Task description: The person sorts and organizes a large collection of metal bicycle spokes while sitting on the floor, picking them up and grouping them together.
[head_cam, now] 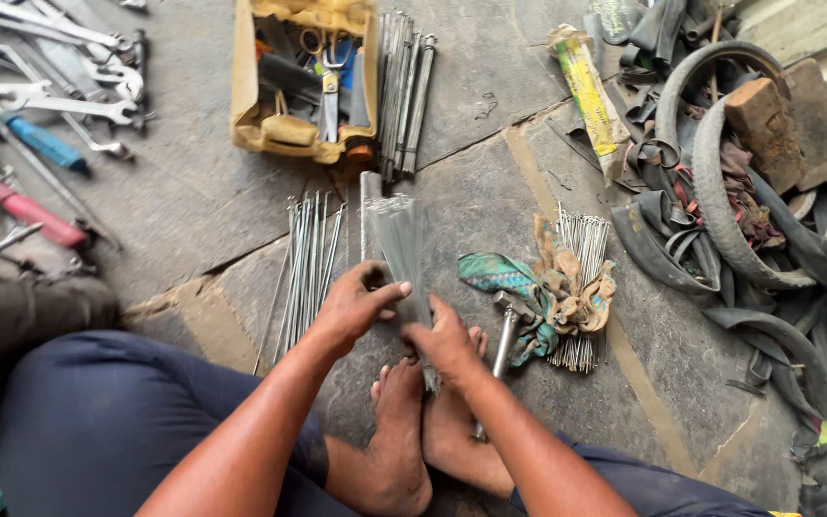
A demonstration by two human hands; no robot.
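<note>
I sit on a stone floor with my bare feet (412, 421) in front of me. My left hand (354, 304) and my right hand (447, 343) both grip one bundle of thin metal spokes (396, 237), which fans out away from me. The left hand holds the bundle from the left side, thumb across it. Lower on the bundle, the right hand clasps it just above my toes. A second loose row of spokes (308, 270) lies on the floor left of the hands.
A dirty rag (538, 287) covers another spoke bundle (581, 239) at the right, with a metal tool (507, 330) beside it. A yellow tool tray (303, 77) sits ahead, wrenches and screwdrivers (45, 96) at the left, old tyres and tubes (748, 220) with bricks at the right.
</note>
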